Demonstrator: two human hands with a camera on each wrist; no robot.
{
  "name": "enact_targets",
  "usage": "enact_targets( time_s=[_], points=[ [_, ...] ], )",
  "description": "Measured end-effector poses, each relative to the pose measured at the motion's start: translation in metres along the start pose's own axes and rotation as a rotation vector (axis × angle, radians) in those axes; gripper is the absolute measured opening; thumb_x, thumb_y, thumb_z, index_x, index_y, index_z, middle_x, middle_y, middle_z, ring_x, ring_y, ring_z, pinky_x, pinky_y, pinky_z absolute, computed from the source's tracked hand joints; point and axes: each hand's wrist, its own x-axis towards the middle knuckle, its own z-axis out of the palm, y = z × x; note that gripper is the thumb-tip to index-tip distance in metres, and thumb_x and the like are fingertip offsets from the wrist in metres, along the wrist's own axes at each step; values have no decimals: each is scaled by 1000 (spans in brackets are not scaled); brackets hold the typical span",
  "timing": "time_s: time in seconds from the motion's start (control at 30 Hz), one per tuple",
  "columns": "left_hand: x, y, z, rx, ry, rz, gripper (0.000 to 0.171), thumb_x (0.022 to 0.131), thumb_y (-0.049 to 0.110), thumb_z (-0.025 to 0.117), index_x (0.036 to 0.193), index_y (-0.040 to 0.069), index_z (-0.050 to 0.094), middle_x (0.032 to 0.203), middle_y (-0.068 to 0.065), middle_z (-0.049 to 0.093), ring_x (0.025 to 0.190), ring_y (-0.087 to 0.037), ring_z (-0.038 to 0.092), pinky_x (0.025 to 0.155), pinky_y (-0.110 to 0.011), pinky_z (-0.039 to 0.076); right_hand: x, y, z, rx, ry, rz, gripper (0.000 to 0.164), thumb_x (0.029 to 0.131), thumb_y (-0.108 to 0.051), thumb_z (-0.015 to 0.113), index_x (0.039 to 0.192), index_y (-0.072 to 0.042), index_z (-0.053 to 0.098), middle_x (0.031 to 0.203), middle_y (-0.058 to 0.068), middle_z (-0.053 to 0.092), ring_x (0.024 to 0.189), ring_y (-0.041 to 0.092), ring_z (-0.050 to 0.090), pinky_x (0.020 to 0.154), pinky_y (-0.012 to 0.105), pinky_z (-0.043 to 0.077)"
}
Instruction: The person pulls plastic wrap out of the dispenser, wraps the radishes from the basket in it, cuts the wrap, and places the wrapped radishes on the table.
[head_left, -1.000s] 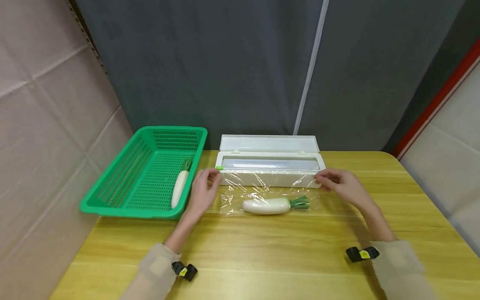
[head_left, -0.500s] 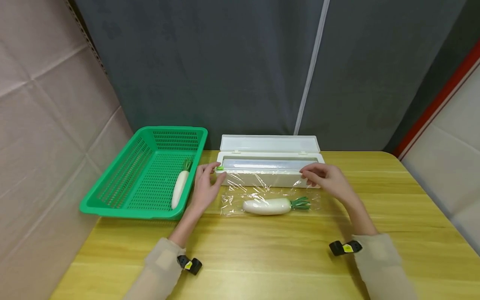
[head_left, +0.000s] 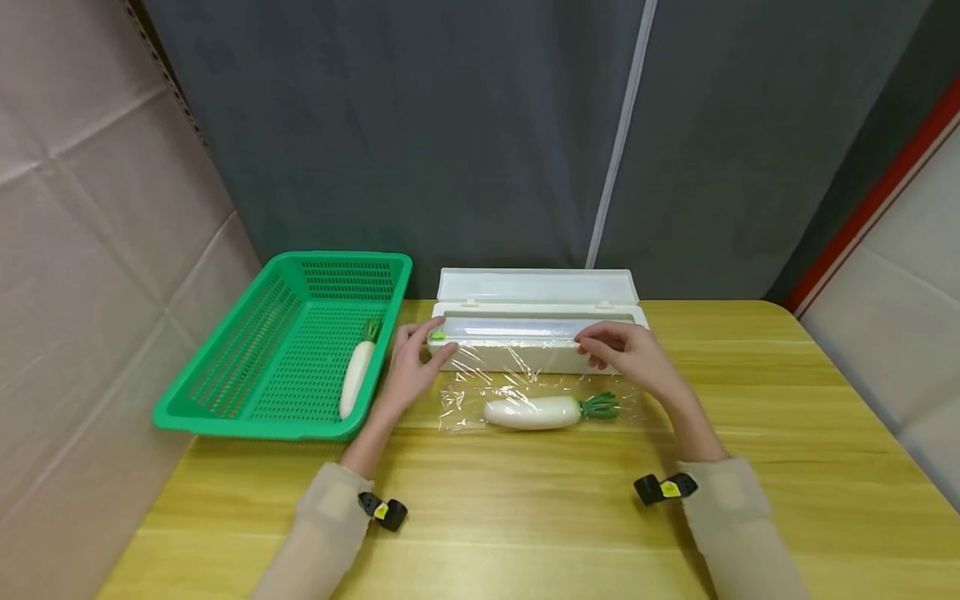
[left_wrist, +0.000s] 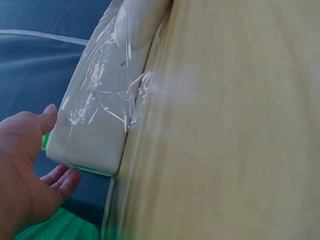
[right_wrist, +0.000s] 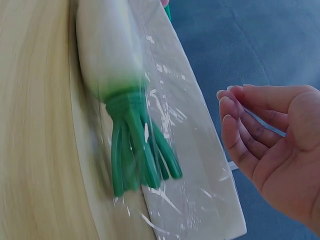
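Observation:
A white daikon with green stalks (head_left: 536, 412) lies crosswise under clear plastic wrap (head_left: 459, 410). The film comes forward from an open-lidded white wrap dispenser (head_left: 510, 358). My left hand (head_left: 408, 375) is at the dispenser's left end, its index finger by the green slider (head_left: 437, 334); in the left wrist view its thumb and fingers stand apart around that corner. My right hand (head_left: 626, 354) is over the dispenser's front edge, right of centre. The right wrist view shows its fingers loosely curled, thumb near the fingertips, with nothing visible between them.
A green plastic basket (head_left: 281, 429) with a second daikon (head_left: 356, 379) stands on the left, close to my left forearm. The dispenser's raised lid (head_left: 536, 285) is at the back of the wooden table (head_left: 525, 533), before a dark grey curtain (head_left: 420, 125).
My right hand has left the dispenser's right corner and moved left along its front edge. My left hand's fingers have spread around the slider end. The daikon and film lie still.

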Motion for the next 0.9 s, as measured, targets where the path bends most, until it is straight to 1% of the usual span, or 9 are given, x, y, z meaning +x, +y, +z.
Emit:
enact_targets(
  time_s=[0.17,0.3,0.4,0.53,0.67,0.9],
  points=[
    [5,-3,-1,19,-33,22,55,94,26,73,144,12,56,127,-22,44,85,-26,48,76,-35,42,8,-3,7,25,-6,-16,22,101,-14,64,112,4,70,97,23,70,79,32,66,70,30,56],
    [7,-5,-2,35,-60,20,56,93,26,74,145,14,56,131,-22,43,84,-24,49,76,-34,43,12,-8,14,41,-10,-31,21,101,-14,64,111,4,71,94,23,69,77,32,66,68,31,56],
    [9,-5,-2,25,-77,17,55,93,24,74,144,13,57,133,-23,43,89,-25,52,80,-35,46,16,-12,19,32,-10,-38,21,101,-15,64,111,3,71,94,23,69,78,35,66,66,32,56],
    [12,-5,-3,10,-96,23,53,92,19,75,142,11,59,132,-25,44,100,-29,52,85,-39,49,20,-17,26,31,-14,-49,21,101,-14,63,111,3,71,95,23,69,79,39,65,67,34,56],
    [14,-6,-3,18,-106,37,53,91,18,76,141,10,60,131,-24,47,104,-29,51,85,-38,49,26,-21,33,45,-22,-56,20,101,-14,64,109,3,71,95,21,70,78,39,65,68,35,57],
    [17,-9,-6,29,-125,48,53,90,16,78,139,8,61,127,-22,53,90,-26,48,78,-35,44,40,-28,50,22,-55,-68,20,100,-14,65,109,3,72,94,19,72,78,37,67,70,37,58]
  ],
)
